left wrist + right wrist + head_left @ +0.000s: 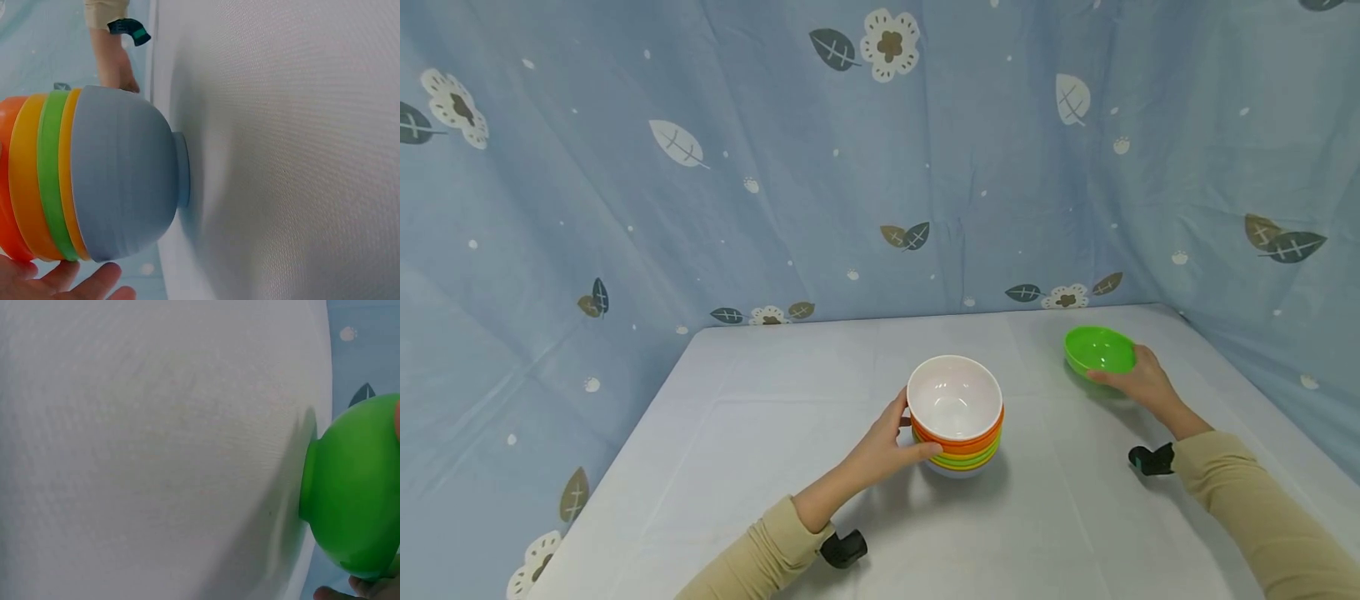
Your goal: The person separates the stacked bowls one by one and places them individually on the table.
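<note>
A stack of nested bowls stands upright near the middle of the table, a white bowl on top. Below it come orange, yellow and green rims, and a pale grey-blue bowl forms the bottom. My left hand holds the stack from its left side, thumb in front and fingers around the back. At the far right, my right hand grips a bright green bowl by its near right side. The green bowl is upright; whether its foot touches the table is unclear.
A white cloth covers the table. Behind and beside it hangs a blue curtain printed with leaves and flowers. Black wrist-worn devices stick out below the left sleeve and the right sleeve.
</note>
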`<state>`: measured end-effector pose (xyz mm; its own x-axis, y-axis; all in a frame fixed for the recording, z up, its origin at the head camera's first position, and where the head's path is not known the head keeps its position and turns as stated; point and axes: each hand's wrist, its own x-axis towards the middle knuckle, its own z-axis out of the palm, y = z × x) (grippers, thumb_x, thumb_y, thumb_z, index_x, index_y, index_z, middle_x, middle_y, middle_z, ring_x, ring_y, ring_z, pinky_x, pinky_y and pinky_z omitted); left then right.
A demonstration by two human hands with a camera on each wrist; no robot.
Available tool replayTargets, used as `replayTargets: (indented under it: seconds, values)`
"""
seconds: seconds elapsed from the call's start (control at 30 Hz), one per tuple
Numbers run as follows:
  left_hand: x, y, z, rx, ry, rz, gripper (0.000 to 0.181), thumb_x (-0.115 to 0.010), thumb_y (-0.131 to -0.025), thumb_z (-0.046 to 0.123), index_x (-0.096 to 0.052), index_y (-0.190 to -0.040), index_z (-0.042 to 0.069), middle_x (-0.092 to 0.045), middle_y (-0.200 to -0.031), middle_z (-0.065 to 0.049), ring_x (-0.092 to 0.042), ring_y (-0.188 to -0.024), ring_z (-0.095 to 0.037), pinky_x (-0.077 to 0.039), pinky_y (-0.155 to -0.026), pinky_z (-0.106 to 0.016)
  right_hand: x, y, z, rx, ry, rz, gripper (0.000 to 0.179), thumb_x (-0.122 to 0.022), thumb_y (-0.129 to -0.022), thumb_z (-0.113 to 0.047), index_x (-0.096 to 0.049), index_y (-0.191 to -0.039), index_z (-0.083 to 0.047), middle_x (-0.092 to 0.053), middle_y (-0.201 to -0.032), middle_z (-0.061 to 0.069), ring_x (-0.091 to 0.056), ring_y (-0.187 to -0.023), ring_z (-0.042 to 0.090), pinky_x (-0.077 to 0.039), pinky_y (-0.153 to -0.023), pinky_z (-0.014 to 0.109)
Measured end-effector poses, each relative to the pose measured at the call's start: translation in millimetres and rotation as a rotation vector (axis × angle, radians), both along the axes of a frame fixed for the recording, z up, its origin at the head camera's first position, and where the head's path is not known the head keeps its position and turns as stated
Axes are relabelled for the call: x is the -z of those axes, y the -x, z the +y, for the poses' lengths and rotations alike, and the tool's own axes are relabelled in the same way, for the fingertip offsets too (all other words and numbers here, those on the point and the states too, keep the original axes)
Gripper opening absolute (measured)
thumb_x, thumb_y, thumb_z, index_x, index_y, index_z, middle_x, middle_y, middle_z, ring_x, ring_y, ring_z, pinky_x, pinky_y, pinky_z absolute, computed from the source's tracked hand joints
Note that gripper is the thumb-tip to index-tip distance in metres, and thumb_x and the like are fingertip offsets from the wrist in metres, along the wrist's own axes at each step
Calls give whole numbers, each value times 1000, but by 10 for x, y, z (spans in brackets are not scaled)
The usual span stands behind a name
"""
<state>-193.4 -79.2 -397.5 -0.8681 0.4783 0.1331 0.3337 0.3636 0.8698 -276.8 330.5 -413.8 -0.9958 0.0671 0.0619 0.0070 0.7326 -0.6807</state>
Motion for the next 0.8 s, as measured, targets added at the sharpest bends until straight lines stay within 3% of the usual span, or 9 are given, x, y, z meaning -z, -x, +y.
replayTargets:
  seconds: [0.3,0.5,0.67,0.73,0.8]
  values:
    - [-10,-6,2,13,-16,-7,89,-68,-79,40,-12,-147,24,-31,-145,-2,-46,-117,-26,-39,-94,-52,-70,-26,-9,-13,-36,35,104,-68,-78,-40,-8,-131,26,-22,-125,45,-29,-111,57,-31,-91,66]
    - [-18,4,3,12,-14,4,87,-66,-79,46,-13,-146,29,-33,-143,2,-46,-116,-22,-40,-94,-48,-162,-68,-39,-49,-63,58,98,-67,-80,-39,-12,-132,23,-25,-124,42,-32,-111,55,-33,-88,66]
    - [-249,-129,19,15,-25,-30,88,-67,-81,37,-14,-147,17,-31,-144,-8,-43,-119,-30,-37,-96,-53,-282,-163,-127,-83,-101,99,97,-66,-81,-37,-11,-135,21,-19,-133,43,-27,-117,58,-29,-89,68]
    - [-345,-184,24,16,-25,-48,88,-68,-82,33,-13,-147,12,-30,-144,-13,-41,-121,-34,-36,-96,-56,-360,-229,-200,-100,-89,76,98,-64,-83,-38,-6,-137,19,-12,-137,43,-21,-120,59,-26,-91,69]
    - [-348,-188,22,16,-21,-47,88,-67,-82,34,-13,-147,11,-30,-144,-13,-41,-121,-35,-36,-96,-56,-434,-301,-288,-123,-54,30,97,-62,-84,-39,-4,-140,15,-10,-140,41,-18,-123,59,-25,-92,69]
